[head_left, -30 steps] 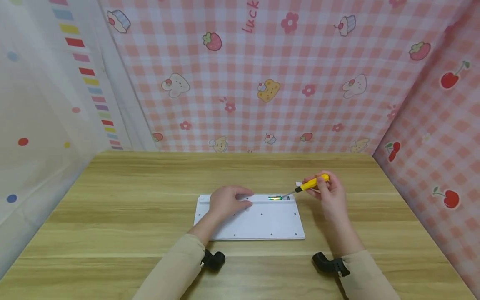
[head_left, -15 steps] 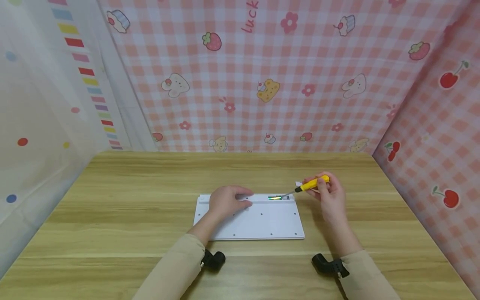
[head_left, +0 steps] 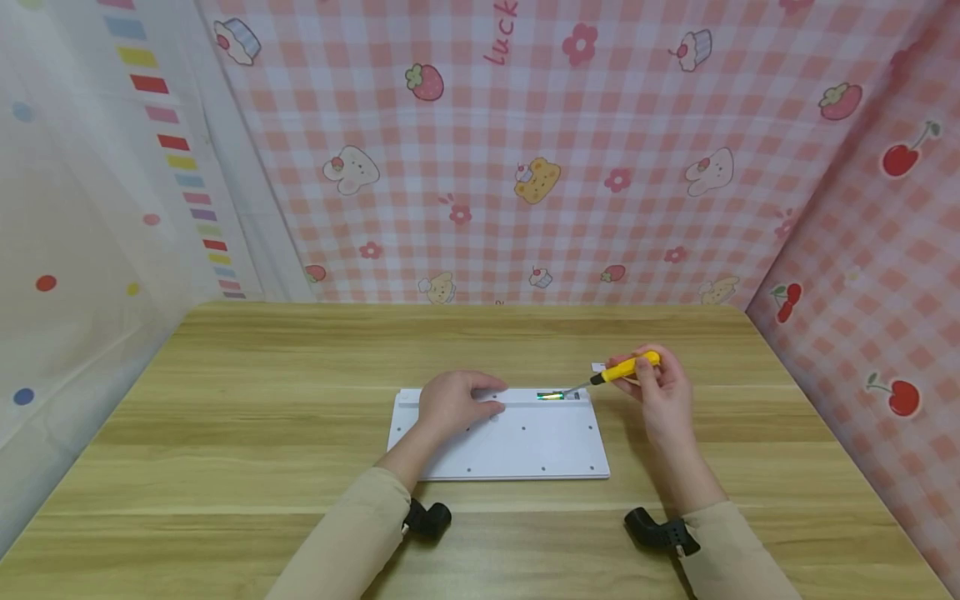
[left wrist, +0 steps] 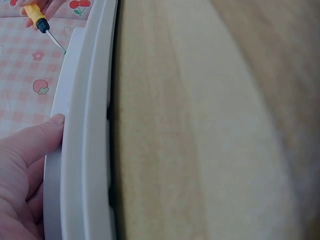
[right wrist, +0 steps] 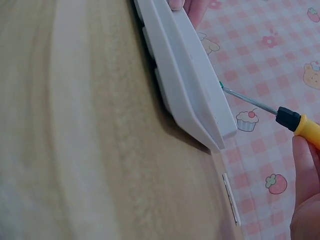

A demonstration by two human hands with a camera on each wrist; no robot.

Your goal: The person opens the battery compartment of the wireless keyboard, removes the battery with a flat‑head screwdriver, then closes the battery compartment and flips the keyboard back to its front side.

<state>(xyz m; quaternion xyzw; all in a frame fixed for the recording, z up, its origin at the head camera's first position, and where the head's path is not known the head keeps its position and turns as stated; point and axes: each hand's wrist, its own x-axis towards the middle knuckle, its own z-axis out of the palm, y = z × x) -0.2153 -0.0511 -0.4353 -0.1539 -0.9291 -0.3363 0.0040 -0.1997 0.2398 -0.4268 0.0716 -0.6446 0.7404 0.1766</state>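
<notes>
A white keyboard (head_left: 558,442) lies underside up on the wooden table, with small dark spots across it. In its raised far ridge a slot shows a shiny green-and-gold battery (head_left: 551,397). My left hand (head_left: 455,404) grips that ridge left of the slot, thumb on the near side, fingers behind. My right hand (head_left: 663,392) holds a screwdriver (head_left: 630,365) by its yellow handle, its thin metal shaft slanting down to the left. The tip is at the battery's right end; in the right wrist view the screwdriver (right wrist: 287,118) meets a bit of green there.
A small white flat piece (head_left: 597,367) lies behind the keyboard's right corner, partly beside the right hand's fingers. Black wrist-camera mounts (head_left: 429,521) stick out from both sleeves. A pink checked cloth (head_left: 480,233) hangs behind the table.
Almost nothing differs. My right hand and the screwdriver have shifted only very slightly, while the left hand and the keyboard stay put.
</notes>
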